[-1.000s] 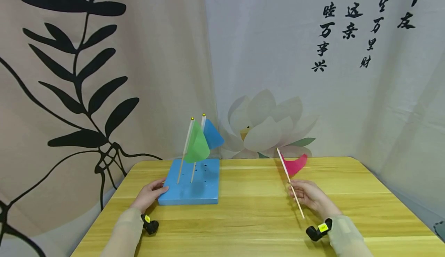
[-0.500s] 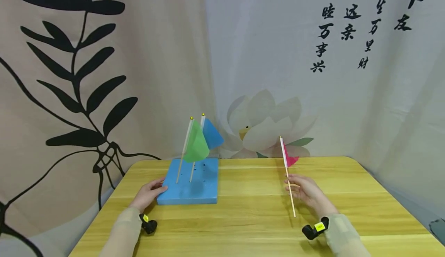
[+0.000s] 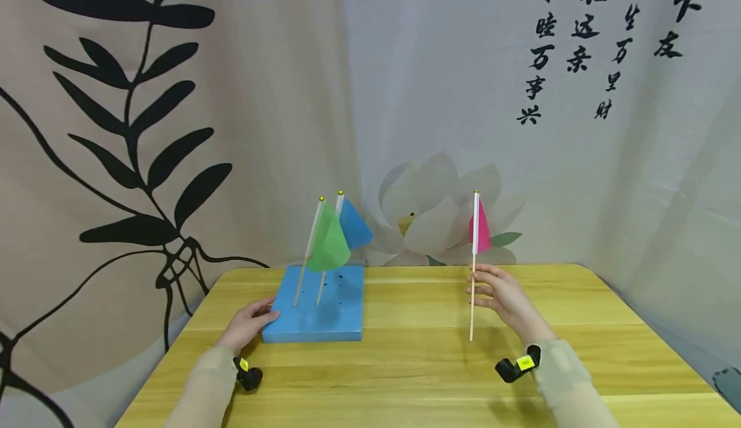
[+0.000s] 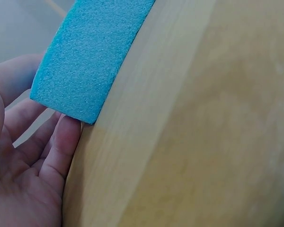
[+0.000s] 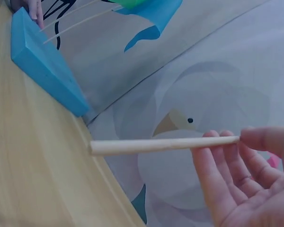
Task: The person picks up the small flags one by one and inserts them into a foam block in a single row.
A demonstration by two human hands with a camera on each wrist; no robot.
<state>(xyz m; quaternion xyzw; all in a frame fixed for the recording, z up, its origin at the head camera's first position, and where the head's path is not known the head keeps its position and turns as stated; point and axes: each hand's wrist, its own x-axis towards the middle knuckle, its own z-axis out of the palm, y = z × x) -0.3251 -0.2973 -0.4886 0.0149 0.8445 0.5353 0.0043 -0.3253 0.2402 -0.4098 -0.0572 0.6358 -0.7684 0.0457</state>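
Pink flag upright, right hand pinching

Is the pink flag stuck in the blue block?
No, the right hand holds the pink flag above the table, apart from the blue block.

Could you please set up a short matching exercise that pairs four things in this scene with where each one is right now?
Things:
1. pink flag
2. green flag
3. left hand
4. blue foam block

Places or states:
A. lying flat on the wooden table
B. held upright by the right hand
C. touching the block's near left corner
D. standing with its stick in the block

Pairs: 1-B, 2-D, 3-C, 4-A
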